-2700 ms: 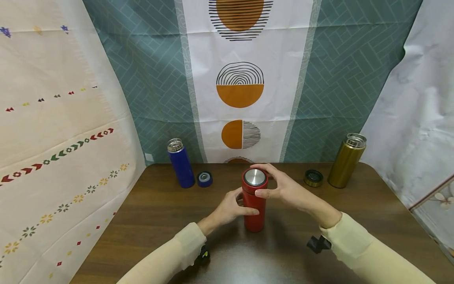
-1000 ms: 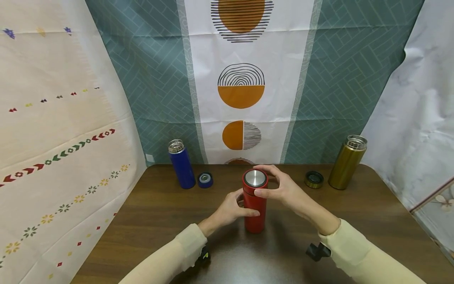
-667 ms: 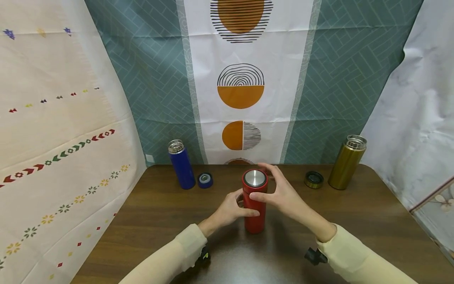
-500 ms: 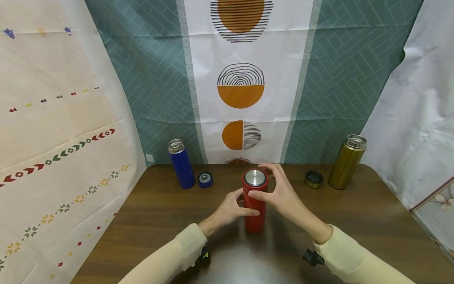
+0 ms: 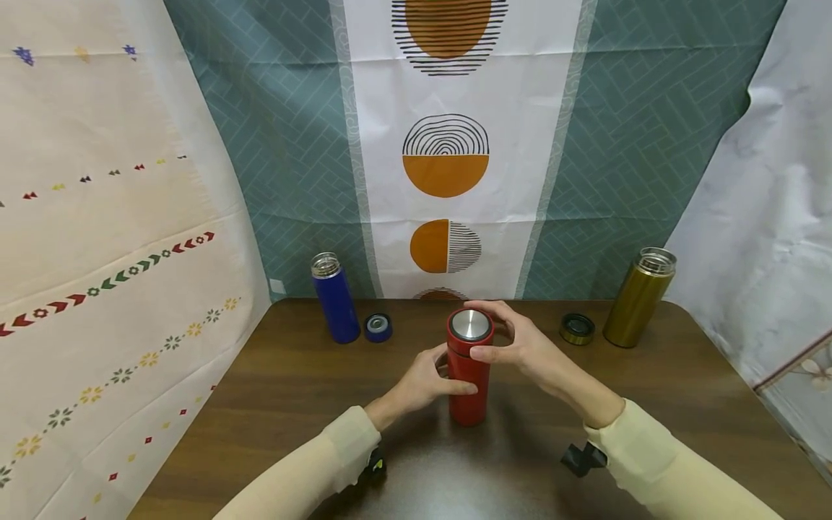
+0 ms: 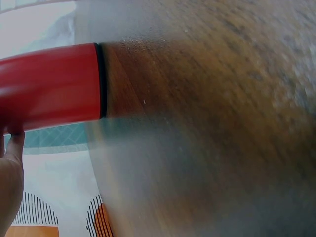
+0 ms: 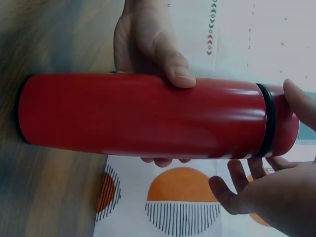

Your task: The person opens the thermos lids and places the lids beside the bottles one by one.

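A red thermos bottle (image 5: 468, 370) stands upright on the table, its red screw lid (image 5: 471, 325) with a silver top in place. My left hand (image 5: 424, 383) grips the bottle's body from the left, thumb across the front. At the top right, my right hand (image 5: 520, 348) holds the lid between thumb and fingers. The right wrist view shows a black ring (image 7: 267, 121) between body and lid, with the right thumb (image 7: 299, 101) on the lid. In the left wrist view, the bottle's black-edged base (image 6: 102, 81) meets the table.
Back left stands an uncapped blue bottle (image 5: 336, 307) beside its blue lid (image 5: 378, 328). An uncapped gold bottle (image 5: 635, 303) leans in view at back right, its lid (image 5: 576, 329) to its left. A patterned cloth (image 5: 383, 108) hangs behind the table (image 5: 292, 390).
My right hand loosened, its thumb shifting left across the bottle near the lid, then turned back to the right and holds the lid again. My left hand and the bottle stayed put.
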The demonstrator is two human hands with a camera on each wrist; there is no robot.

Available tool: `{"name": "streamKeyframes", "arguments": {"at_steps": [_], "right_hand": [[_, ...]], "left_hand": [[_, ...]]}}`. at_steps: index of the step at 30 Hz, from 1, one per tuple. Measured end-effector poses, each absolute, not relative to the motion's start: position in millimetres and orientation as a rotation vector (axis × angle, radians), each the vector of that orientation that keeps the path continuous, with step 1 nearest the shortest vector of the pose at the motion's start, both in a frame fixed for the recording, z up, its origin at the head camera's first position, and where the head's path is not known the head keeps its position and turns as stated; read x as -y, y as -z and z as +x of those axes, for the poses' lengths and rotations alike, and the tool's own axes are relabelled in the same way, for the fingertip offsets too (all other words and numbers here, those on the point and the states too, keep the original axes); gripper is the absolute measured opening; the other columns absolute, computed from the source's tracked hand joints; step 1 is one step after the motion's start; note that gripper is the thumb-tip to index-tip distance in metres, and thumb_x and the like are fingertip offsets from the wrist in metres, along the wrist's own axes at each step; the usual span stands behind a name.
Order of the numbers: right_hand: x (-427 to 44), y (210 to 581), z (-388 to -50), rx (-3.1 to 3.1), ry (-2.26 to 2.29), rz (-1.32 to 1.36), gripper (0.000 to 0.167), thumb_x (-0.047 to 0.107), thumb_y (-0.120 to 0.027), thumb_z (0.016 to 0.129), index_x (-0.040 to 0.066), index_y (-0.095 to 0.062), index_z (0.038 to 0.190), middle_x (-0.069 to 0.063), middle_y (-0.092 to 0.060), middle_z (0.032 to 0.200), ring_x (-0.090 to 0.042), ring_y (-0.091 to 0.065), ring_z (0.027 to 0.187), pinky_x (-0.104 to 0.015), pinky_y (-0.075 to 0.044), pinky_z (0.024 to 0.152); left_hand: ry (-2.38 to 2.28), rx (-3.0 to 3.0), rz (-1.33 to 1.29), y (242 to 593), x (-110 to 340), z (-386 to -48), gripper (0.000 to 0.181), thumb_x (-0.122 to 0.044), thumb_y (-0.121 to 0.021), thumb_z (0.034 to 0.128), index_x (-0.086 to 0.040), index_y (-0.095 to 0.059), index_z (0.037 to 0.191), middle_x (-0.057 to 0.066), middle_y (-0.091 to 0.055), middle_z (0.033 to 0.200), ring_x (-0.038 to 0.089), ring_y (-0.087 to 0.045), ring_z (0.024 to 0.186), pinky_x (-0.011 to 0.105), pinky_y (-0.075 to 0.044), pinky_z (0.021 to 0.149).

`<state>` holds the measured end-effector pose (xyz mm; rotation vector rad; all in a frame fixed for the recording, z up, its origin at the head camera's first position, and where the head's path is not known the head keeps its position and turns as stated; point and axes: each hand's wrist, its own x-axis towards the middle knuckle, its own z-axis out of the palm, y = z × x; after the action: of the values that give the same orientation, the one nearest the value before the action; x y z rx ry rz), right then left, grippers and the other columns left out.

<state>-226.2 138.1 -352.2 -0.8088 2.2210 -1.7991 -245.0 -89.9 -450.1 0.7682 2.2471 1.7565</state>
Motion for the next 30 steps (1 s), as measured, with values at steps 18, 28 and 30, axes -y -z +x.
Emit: {"name": "streamKeyframes", "arguments": {"at_steps": [18, 28, 30], "right_hand": [[-132, 359, -221, -2.498, 1.759, -0.799, 0.065, 0.03, -0.083, 0.089, 0.02, -0.054, 0.146, -0.003, -0.057, 0.138, -0.034, -0.055, 0.124, -0.046, -0.052, 0.094], [-141, 349, -229, -2.256, 1.803, -0.884, 0.065, 0.024, -0.079, 0.091, 0.017, -0.052, 0.15, -0.009, -0.059, 0.14, -0.035, -0.055, 0.124, -0.048, -0.051, 0.099], [-141, 346, -229, -2.259, 1.813, -0.886, 0.064, 0.024, -0.079, 0.091, 0.017, -0.052, 0.15, -0.009, -0.059, 0.14, -0.034, -0.055, 0.125, -0.048, -0.051, 0.099]], "left_hand": [[-1.76, -2.243, 0.821, 450, 90, -246, 0.061, -0.03, -0.083, 0.0893, -0.019, -0.058, 0.144, -0.002, -0.068, 0.136, 0.016, -0.065, 0.123, 0.043, -0.051, 0.107], [-1.739, -2.238, 0.811, 449, 91, -246, 0.061, -0.031, -0.081, 0.0906, -0.018, -0.056, 0.145, -0.001, -0.067, 0.137, 0.017, -0.064, 0.125, 0.044, -0.05, 0.108], [-1.738, -2.235, 0.805, 449, 90, -246, 0.062, -0.031, -0.081, 0.0908, -0.018, -0.055, 0.145, -0.001, -0.067, 0.137, 0.017, -0.063, 0.126, 0.045, -0.05, 0.108]]}}
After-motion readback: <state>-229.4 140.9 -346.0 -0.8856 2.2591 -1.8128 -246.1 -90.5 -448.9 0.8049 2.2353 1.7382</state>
